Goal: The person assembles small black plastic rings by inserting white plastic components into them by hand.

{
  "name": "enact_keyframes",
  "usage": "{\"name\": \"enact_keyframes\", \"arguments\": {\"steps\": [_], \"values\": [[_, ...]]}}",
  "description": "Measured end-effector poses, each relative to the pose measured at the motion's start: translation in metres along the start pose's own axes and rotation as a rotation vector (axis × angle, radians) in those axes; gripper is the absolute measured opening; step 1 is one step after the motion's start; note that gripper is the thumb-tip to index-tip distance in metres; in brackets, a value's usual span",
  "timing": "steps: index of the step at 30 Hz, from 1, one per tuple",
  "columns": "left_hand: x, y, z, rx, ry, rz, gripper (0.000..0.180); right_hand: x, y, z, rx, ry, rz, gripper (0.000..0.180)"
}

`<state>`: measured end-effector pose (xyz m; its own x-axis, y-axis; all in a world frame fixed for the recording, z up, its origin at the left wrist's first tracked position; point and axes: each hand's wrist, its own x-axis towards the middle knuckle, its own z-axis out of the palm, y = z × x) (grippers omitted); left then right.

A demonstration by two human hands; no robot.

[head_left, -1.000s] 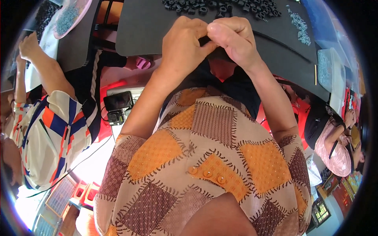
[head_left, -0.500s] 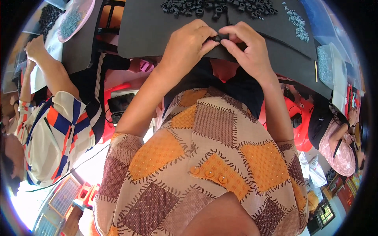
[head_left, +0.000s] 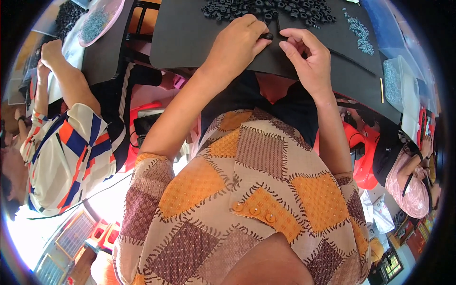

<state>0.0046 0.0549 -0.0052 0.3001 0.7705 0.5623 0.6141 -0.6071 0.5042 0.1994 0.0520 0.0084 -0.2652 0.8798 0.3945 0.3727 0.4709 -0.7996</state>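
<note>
My left hand [head_left: 237, 46] is closed over the near part of the dark tabletop, pinching a small black ring-like part [head_left: 268, 36] whose end shows past the fingertips. Just to its right, my right hand [head_left: 309, 56] has its thumb and forefinger a little apart, with nothing visible between them. Its other fingers curl inward. Beyond both hands lies a pile of black ring-shaped parts [head_left: 294, 10]. A thin black strip [head_left: 278, 23] extends from the pile toward the right forefinger; whether they touch I cannot tell.
Small grey-blue metal pieces [head_left: 361, 34] lie at the table's right. Beside them are a long black strip [head_left: 352, 61], a thin light stick [head_left: 381, 90] and a clear tub [head_left: 395, 83]. At left, a co-worker in a patterned top [head_left: 71, 156] sits near a pink-rimmed basin [head_left: 114, 21].
My hands have drawn apart: the right has moved slightly right and let go of the small black part, which stays in my left hand. The view has shifted slightly.
</note>
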Motion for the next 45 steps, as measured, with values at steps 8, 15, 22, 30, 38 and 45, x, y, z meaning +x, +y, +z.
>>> {"name": "enact_keyframes", "arguments": {"steps": [8,15,22,30,38,45], "values": [[-0.001,-0.022,-0.008,-0.76,0.153,-0.548,0.02,-0.003,0.003,-0.005,0.007,0.017,0.016,0.016],[-0.017,-0.03,-0.041,-1.426,0.272,-0.704,0.028,0.009,-0.004,0.007,-0.202,0.011,-0.186,0.013],[-0.03,-0.022,-0.044,-1.583,0.231,-0.737,0.037,0.03,-0.005,0.029,-0.618,-0.117,-0.351,0.013],[-0.036,-0.012,-0.041,-1.699,0.205,-0.724,0.035,0.033,-0.008,0.029,-0.552,-0.119,-0.356,0.007],[-0.035,0.01,-0.035,-1.605,0.239,-0.757,0.032,0.029,-0.053,0.024,0.203,-0.147,-0.03,0.012],[-0.04,0.013,-0.034,-1.329,0.21,-0.709,0.028,0.033,-0.06,0.025,0.066,-0.163,-0.126,0.024]]}}
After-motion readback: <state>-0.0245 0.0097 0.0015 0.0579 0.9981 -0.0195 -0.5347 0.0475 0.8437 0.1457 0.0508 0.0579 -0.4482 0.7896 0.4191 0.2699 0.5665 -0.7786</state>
